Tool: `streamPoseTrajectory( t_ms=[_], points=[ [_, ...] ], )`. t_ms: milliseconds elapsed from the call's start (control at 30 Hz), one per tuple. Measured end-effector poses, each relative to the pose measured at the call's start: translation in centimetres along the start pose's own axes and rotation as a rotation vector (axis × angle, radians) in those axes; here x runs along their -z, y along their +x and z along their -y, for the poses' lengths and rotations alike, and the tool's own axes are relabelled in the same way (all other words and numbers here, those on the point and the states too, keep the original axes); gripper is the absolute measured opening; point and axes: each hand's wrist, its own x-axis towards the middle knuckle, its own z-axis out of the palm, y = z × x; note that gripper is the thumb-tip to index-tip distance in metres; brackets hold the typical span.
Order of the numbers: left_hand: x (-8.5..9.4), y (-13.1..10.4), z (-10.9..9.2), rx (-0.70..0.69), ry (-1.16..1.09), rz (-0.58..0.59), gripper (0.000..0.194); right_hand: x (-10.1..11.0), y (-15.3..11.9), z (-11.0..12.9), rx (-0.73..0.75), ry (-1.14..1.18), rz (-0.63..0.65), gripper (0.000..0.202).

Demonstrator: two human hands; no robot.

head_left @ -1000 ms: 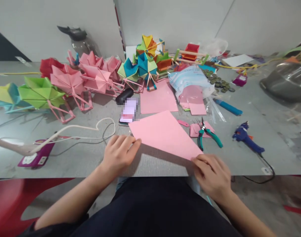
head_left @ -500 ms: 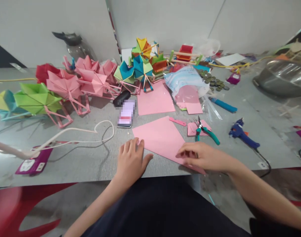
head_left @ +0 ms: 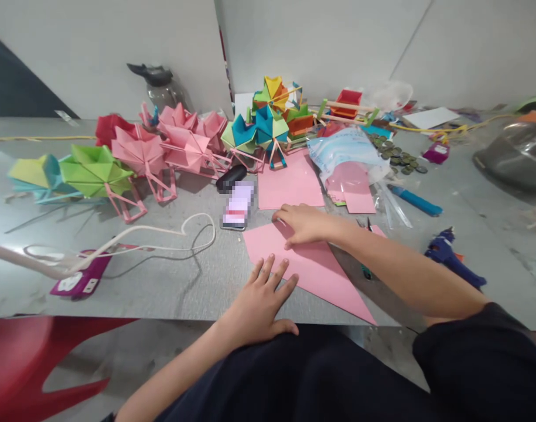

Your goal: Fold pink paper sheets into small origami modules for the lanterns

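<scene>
A folded sheet of pink paper (head_left: 320, 264) lies on the table in front of me, narrowing to a point at the near right. My left hand (head_left: 261, 302) rests along its near edge, fingers spread and fingertips on the paper. Across the sheet's far left part reaches my right hand (head_left: 303, 224), palm down, thumb apart from the fingers, nothing gripped. My right forearm hides most of the green-handled pliers (head_left: 366, 272) and the small pink piece beneath them. Beyond the sheet is a flat pink paper sheet (head_left: 287, 184).
A phone (head_left: 238, 205) lies left of the papers. Several folded-paper models (head_left: 140, 149) line the back left. To the right are a blue glue gun (head_left: 452, 255), a blue cutter (head_left: 416, 200), a plastic bag (head_left: 349, 149) and a metal bowl (head_left: 514, 155). A white cable (head_left: 131, 234) curves at left.
My right hand has moved from the near right corner to the far left part of the folded sheet. My left hand has shifted onto its near edge. The view has turned slightly left.
</scene>
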Motion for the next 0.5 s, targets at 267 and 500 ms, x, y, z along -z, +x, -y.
streamPoseTrajectory(
  t_ms=[267, 500],
  points=[
    [0.1, -0.1, 0.1, -0.021, 0.008, 0.025, 0.11, 0.8, 0.4, 0.8, -0.01, -0.033, 0.039, 0.057],
    [-0.3, 0.5, 0.9, -0.037, 0.046, -0.02, 0.119, 0.0, -1.5, 1.5, 0.034, 0.034, -0.261, 0.01]
  ],
)
